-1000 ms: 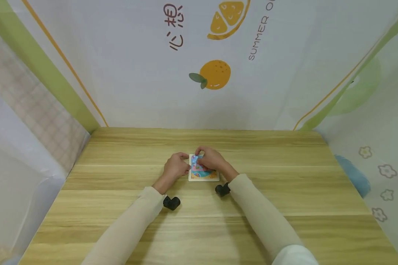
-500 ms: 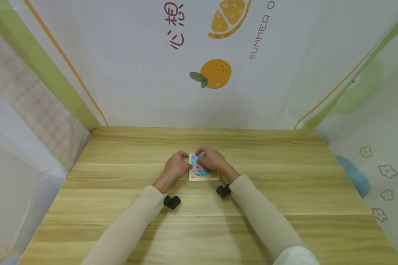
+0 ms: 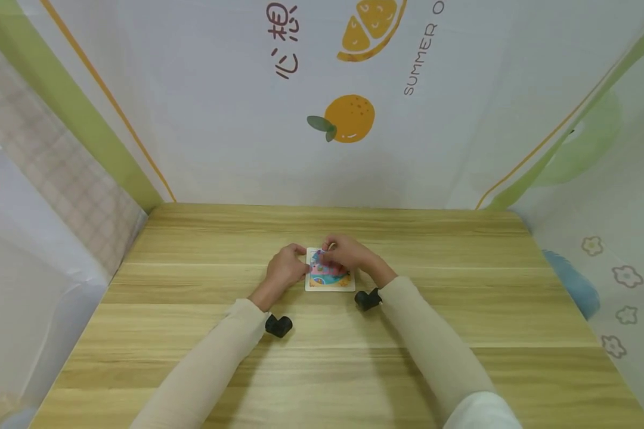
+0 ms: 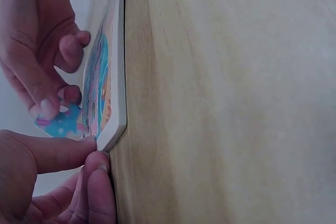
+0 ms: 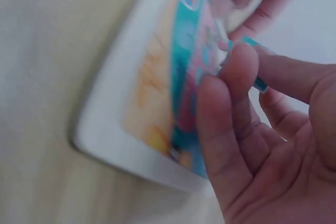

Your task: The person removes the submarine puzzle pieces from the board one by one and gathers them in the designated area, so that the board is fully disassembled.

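Note:
A small jigsaw puzzle board point(image 3: 330, 289) with a pale rim and a colourful picture lies flat on the wooden table. My left hand point(image 3: 284, 266) holds its left edge, with the thumb point(image 4: 65, 153) and curled index finger at one corner in the left wrist view. Above the board, my right hand point(image 3: 349, 252) pinches a blue spotted puzzle piece point(image 4: 62, 124) between thumb and fingertips. That piece is tilted and lifted at least partly off the picture; in the right wrist view the fingers hide much of it. The right fingers also cover the board's upper right part.
The wooden table point(image 3: 193, 357) reaches a white printed curtain point(image 3: 236, 149) at the back. Black wrist-camera mounts point(image 3: 278, 326) hang near both cuffs, just above the table. More curtain hangs at both sides.
My right hand has risen slightly and shifted right, with the blue piece now pinched at a tilt. The left hand stays at the board's left edge.

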Motion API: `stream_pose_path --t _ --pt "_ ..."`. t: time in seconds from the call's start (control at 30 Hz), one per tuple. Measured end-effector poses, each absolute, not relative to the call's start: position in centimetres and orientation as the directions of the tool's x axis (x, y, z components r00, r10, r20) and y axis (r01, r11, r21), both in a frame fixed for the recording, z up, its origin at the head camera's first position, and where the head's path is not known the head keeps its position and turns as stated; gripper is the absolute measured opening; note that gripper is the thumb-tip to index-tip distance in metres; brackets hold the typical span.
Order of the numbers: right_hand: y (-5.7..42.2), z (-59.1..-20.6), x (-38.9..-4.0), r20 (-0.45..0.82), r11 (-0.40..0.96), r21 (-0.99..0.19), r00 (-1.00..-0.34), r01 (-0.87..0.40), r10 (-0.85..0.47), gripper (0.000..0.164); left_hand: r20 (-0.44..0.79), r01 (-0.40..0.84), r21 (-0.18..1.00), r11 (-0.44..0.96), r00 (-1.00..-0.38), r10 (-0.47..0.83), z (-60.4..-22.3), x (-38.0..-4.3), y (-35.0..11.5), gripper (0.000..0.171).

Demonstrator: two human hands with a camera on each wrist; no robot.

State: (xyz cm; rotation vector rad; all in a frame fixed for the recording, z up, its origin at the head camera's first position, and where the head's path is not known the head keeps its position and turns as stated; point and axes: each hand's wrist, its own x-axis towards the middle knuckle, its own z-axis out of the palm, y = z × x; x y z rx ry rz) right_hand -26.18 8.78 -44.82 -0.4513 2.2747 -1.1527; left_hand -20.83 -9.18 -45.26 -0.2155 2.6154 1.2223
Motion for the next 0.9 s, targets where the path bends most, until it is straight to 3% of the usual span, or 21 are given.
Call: stream_pose_path --t 0.23,0.57,0.9 --pt "11.4 -44.2 -27.5 -0.362 0.523 -0.850 -0.789 0.061 -0.496 0.013 -0.273 -0.236 0.740 0.630 -0.961 -0.039 -45.5 -20.8 -9.1 0.042" --pt "15.9 -44.1 -28.0 -0.323 0.480 -0.866 -0.888 0.138 -0.327 0.024 -0.264 -0.228 0.746 0.626 -0.964 -0.037 -45.6 -20.8 -9.3 0.042" --pt "18.6 -45.5 -29.0 -0.355 0.477 -0.855 -0.900 0.204 -0.253 0.028 -0.271 -0.233 0.761 0.606 -0.962 -0.031 -45.4 -20.8 -9.3 0.042"
